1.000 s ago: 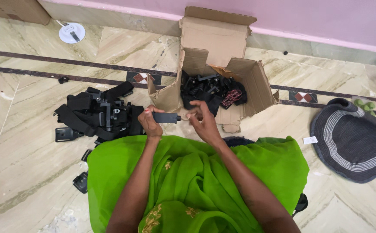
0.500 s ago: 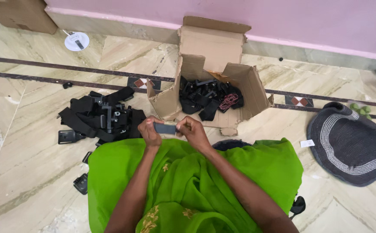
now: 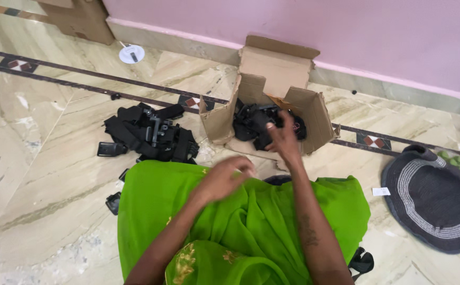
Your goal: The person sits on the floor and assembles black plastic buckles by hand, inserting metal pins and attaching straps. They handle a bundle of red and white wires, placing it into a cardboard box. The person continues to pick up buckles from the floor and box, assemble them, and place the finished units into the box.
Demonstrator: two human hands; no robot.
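Observation:
My right hand (image 3: 283, 141) reaches forward into the open cardboard box (image 3: 319, 113), its fingers over the black plastic parts (image 3: 251, 121) heaped inside. Whether it grips one of them is hidden by the hand itself. My left hand (image 3: 223, 179) hovers, blurred, above my green-draped lap (image 3: 240, 221), fingers loosely curled with nothing visible in them. Left of the box lies a pile of black straps and clips (image 3: 148, 134) on the marble floor.
A round dark woven mat (image 3: 435, 198) lies at the right with small green fruits (image 3: 450, 158) beside it. A white round disc (image 3: 131, 54) and a brown box (image 3: 79, 18) sit near the pink wall. Loose black clips (image 3: 114, 202) lie by my left knee.
The black oblong piece held between both hands is no longer in sight. My right hand has gone forward into the box and my left has dropped toward my lap. The view has shifted left.

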